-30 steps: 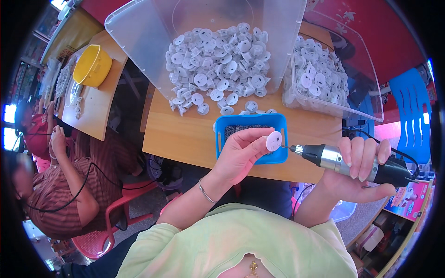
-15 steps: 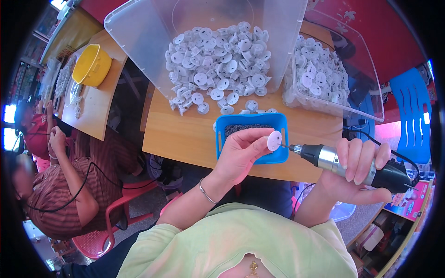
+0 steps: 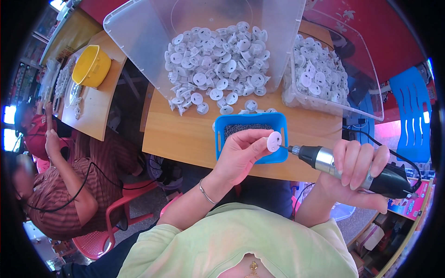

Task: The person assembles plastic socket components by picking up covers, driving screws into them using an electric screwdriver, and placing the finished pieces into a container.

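Between thumb and fingers, my left hand (image 3: 242, 150) pinches a round white plastic part (image 3: 274, 141) with a dark slot in its face. My right hand (image 3: 359, 169) is wrapped round a silver-and-black electric screwdriver (image 3: 326, 160), its bit pointing left at the disc. The tip is at the disc's face or just short of it; I cannot tell if they touch. Below my left hand stands a blue plastic basket (image 3: 284, 132) holding many small dark screws (image 3: 245, 128). A large heap of similar white parts (image 3: 218, 62) lies beyond the basket, spilling from a tipped clear bin (image 3: 139, 44).
A second clear bin (image 3: 361, 109) of white parts stands at the right on the wooden table (image 3: 185, 134). The screwdriver's black cord (image 3: 402, 156) runs beside a blue slatted chair back (image 3: 410, 113). At left, a person in striped clothing (image 3: 69, 194) sits near a yellow basket (image 3: 92, 67).
The screwdriver's rear end has dipped slightly and its tip sits a little lower at the disc. My left hand stays almost still. The person at left has raised a hand.
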The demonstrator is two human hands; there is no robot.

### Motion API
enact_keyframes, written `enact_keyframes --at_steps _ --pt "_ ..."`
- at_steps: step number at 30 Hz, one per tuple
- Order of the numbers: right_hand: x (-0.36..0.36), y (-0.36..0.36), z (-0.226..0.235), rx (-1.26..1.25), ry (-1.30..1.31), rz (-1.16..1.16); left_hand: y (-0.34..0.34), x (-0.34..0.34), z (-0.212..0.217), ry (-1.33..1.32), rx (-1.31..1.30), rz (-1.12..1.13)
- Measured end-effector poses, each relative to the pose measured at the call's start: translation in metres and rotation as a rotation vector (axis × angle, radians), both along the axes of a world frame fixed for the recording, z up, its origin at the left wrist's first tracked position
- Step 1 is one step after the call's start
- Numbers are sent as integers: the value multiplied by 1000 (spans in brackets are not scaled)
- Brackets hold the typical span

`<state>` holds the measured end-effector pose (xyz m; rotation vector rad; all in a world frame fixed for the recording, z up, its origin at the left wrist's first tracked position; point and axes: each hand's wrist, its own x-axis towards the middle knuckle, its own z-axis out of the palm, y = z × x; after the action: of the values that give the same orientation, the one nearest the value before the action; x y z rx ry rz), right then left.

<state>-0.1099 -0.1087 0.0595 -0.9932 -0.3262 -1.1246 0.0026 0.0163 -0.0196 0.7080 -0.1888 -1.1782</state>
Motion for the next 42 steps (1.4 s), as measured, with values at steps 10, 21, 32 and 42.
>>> enact_keyframes --at_steps 10,21,32,42 --pt "2 -1 -2 -20 -15 52 2 1 0 -12 -12 -16" --pt "-23 -15 19 -21 -204 170 -27 25 26 -430 35 -36" --pt "-17 -17 -9 26 -17 32 -43 82 52 -1630 251 451" --pt "29 -10 -64 -13 320 -2 33 113 -53 -1880 844 285"
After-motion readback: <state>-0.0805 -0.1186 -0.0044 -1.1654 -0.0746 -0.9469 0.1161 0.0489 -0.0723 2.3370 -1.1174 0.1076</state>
